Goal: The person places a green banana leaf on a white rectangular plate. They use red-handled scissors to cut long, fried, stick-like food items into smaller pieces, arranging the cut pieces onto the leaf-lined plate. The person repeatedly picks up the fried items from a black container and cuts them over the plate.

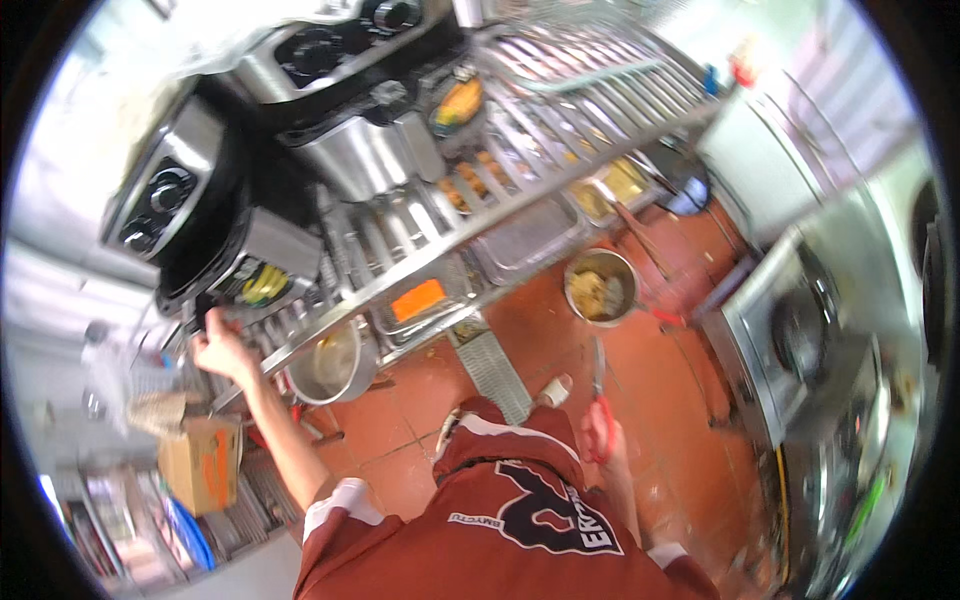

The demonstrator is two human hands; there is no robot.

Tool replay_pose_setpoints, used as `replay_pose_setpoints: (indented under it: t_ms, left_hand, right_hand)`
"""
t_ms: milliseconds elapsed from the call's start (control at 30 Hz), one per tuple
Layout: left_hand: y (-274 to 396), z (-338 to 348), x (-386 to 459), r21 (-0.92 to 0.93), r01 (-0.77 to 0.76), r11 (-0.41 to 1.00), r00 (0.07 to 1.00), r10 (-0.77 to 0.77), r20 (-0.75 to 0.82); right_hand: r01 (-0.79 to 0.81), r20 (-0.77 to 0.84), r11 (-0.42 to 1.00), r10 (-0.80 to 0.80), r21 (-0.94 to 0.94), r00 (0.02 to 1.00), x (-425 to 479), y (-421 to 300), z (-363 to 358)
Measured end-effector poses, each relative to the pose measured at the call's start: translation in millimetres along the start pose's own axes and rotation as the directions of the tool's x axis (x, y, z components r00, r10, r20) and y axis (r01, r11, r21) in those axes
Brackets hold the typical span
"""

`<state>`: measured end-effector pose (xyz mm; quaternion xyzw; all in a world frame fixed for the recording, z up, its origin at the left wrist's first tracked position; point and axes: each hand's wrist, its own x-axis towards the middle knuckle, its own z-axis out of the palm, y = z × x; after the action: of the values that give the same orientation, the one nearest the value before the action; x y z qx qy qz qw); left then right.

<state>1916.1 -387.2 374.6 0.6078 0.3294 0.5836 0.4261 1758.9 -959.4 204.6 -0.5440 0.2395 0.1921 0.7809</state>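
Observation:
At the left end of the slatted metal rack, my left hand (223,351) is closed on the black handle (204,311) of an air fryer's drawer (270,259). This drawer belongs to the left air fryer (187,180); how far out it stands I cannot tell. My right hand (602,442), low over the tiled floor, grips red-handled metal scissors (600,405), whose blades point up toward a round steel pot (636,289) with yellowish food in it. A second air fryer (360,142) stands on the rack beside the first.
Below the rack's front edge are a tray with an orange item (418,300), a bare metal tray (529,236) and a pot (367,367). A gas stove (780,337) stands at the right, a cardboard box (196,469) at the lower left. A white cabinet (765,161) is at upper right.

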Motion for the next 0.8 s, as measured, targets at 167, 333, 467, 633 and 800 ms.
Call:
replay_pose_setpoints:
  t_ms: [167,333,467,633,800]
  left_hand:
    - [19.2,59.4,-29.7,-0.038,-0.017,0.999,0.997,0.014,-0.076]
    - [13.9,89.8,19.8,0.319,-0.097,0.943,0.993,0.071,0.093]
    - [94.5,86.5,-76.6,0.603,-0.655,0.455,0.67,0.718,0.186]
    - [33.3,86.4,-355.4,0.093,-0.317,0.944,-0.047,-0.114,0.992]
    - [-91.1,122.2,-352.4,0.578,-0.131,0.806,0.264,-0.534,0.803]
  right_hand:
    - [-0.175,-0.012,0.976,0.175,-0.129,0.984,52.7,-59.7,-55.4]
    - [-0.136,0.082,0.967,0.157,-0.217,0.984,97.5,-110.1,-63.8]
    - [-0.134,-0.008,0.972,0.135,-0.192,0.991,102.7,-114.1,-73.1]
    - [-0.159,-0.181,0.987,0.155,-0.01,0.971,105.3,-85.4,-67.8]
    - [-0.385,-0.33,0.919,0.339,-0.084,0.881,94.0,-48.6,-82.4]
